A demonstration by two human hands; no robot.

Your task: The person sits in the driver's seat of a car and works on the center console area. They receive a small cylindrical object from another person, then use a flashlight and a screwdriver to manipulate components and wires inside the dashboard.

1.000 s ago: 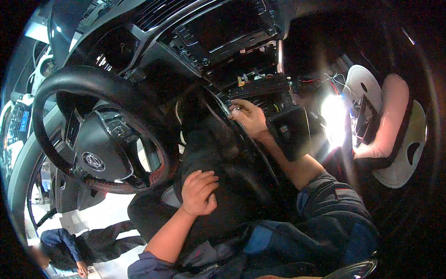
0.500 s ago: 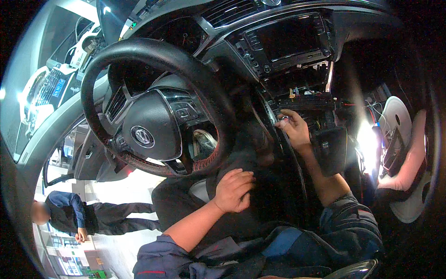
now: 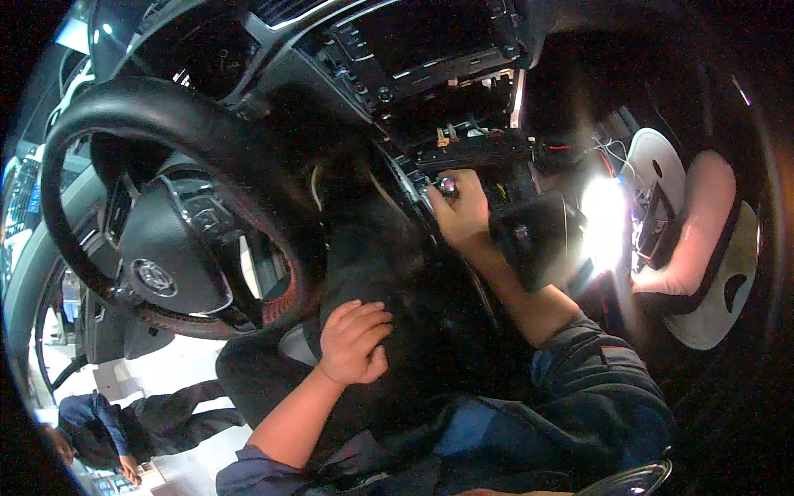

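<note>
Right hand [image 3: 465, 213] at the console edge [image 3: 411, 180], left hand [image 3: 354, 343] on the leg [image 3: 368, 269]

Head feed, as I view it remotely: the right hand has thumb and fingers closed on a small shiny piece [image 3: 447, 185], dark and rounded, just beside the console edge. The left hand lies loosely curled, back up; its palm is hidden, so I cannot tell whether it grasps anything.

Beyond the right hand I note an opened dash section with a yellow connector [image 3: 442, 140] and a red wire [image 3: 571, 148]; above it, a dark display [image 3: 430, 41].

Left of the leg: black steering wheel [image 3: 136, 103], red stitching low on its rim. Its hub carries a round silver badge [image 3: 155, 277], blurred. Far left, outside, a small blue plate [image 3: 35, 197] shows; I cannot read it.

Right side: a glaring lamp [image 3: 606, 219], then a curved pink cushion [image 3: 703, 215] between pale panels with dark cut-outs. Lower left, a person [image 3: 107, 426] in dark clothing stands outside.
</note>
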